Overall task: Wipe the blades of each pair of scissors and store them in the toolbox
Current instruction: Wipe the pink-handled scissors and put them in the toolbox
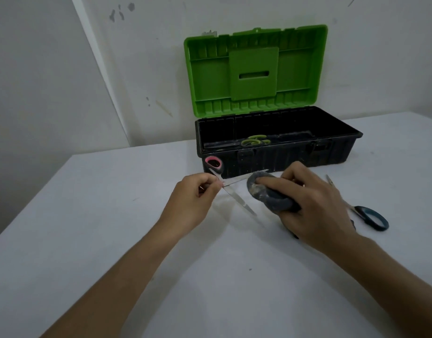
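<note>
Our left hand (pixel 194 191) pinches the pink-handled scissors (pixel 236 192) at the pivot, blades spread, just before the black toolbox (pixel 271 162). Our right hand (pixel 312 203) grips a grey cloth (pixel 266 191) against the upper blade. Green-handled scissors (pixel 252 141) lie inside the toolbox; blue-handled scissors (pixel 371 217) rest on the white table (pixel 112 215).
</note>
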`<state>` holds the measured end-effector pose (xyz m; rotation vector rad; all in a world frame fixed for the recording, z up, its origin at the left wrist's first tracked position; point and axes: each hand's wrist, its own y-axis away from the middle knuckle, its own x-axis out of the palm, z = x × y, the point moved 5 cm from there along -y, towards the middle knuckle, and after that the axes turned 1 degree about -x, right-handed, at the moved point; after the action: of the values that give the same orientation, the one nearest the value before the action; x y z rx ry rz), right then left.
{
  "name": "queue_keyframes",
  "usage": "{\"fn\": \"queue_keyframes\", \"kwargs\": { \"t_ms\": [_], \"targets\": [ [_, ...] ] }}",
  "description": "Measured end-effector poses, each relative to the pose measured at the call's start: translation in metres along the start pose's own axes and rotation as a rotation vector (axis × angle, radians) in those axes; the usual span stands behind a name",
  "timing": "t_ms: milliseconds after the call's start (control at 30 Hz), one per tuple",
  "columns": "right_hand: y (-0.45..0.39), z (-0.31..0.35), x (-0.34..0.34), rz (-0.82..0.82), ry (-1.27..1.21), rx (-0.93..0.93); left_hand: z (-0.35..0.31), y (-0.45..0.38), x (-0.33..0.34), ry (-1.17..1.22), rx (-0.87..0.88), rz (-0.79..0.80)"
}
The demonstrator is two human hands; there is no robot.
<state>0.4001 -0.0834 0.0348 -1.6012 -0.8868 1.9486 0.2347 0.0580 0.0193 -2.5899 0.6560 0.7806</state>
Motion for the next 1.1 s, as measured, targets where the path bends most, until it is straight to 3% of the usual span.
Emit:
{"fn": "queue_keyframes", "kwargs": {
  "t_ms": [233, 467, 667, 867, 1033, 1100],
  "targets": [
    [-0.001, 0.002, 0.017, 0.084, 0.088, -0.054, -0.020, 0.010, 0.010, 0.149, 0.058, 0.044],
    [0.001, -0.041, 0.002, -0.041, 0.107, 0.229, -0.018, 0.006, 0.002, 0.174, 0.059, 0.026],
    [-0.002, 0.002, 0.022, 0.060, 0.011, 0.044, -0.020, 0.009, 0.010, 0.182, 0.083, 0.084],
    [0.000, -0.040, 0.008, 0.012, 0.118, 0.285, -0.006, 0.004, 0.004, 0.234, -0.012, 0.055],
    [0.000, -0.009, 0.016, 0.083, 0.025, 0.101, -0.010, 0.004, 0.004, 0.182, 0.025, 0.059],
    [-0.001, -0.010, 0.020, 0.099, 0.014, 0.123, -0.011, 0.004, 0.000, 0.171, 0.035, 0.057]
  ]
}}
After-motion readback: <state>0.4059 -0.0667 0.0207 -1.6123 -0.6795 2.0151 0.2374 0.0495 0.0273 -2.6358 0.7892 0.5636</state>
